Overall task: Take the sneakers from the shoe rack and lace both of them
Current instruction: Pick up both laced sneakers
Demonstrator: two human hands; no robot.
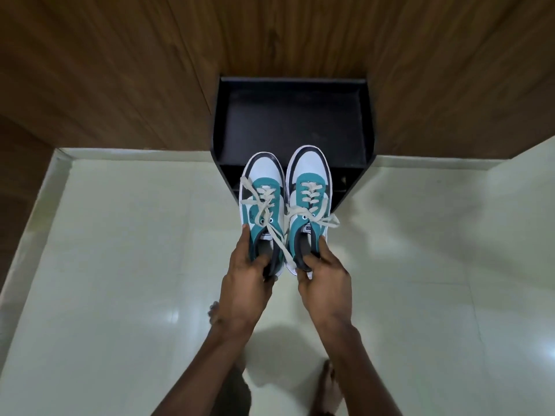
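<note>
Left sneaker [262,202] gripped at heel collar by left hand [249,280]; right sneaker [309,193] likewise by right hand [326,283]. Laces [327,220] loose ahead of grips.

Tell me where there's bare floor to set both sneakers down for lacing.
Widest free patch: pale floor left of the left hand, bordered by the wooden wall and black shoe rack. An equal patch lies right of the right hand. Crowded: directly below the sneakers, by the feet.
</note>
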